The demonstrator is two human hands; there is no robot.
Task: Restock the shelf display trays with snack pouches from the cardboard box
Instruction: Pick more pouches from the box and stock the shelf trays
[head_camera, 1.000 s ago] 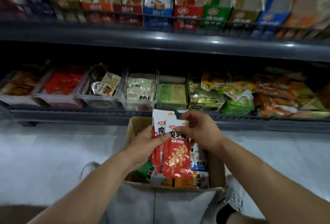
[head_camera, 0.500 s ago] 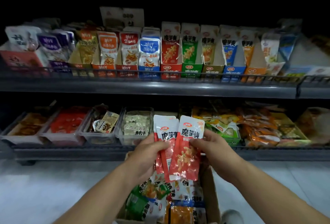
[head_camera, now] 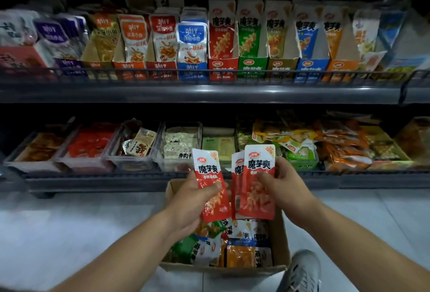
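My left hand [head_camera: 194,198] grips one red snack pouch [head_camera: 209,170] by its lower half. My right hand [head_camera: 282,189] holds two or more red pouches [head_camera: 258,175] stacked together, a little to the right. Both bundles hang upright above the open cardboard box [head_camera: 282,245] on the floor, which holds several green, orange, blue and red pouches. On the upper shelf a red display tray [head_camera: 223,68] stands with matching red pouches upright in it, between a blue tray and a green one.
A wire rail [head_camera: 209,71] runs along the upper shelf front. The lower shelf carries clear bins [head_camera: 132,161] and loose packets. My grey shoe [head_camera: 300,273] sits right of the box on the pale floor.
The pouches were held together in front of me; now they are split, one in my left hand and the others in my right. The view has tilted up toward the upper shelf.
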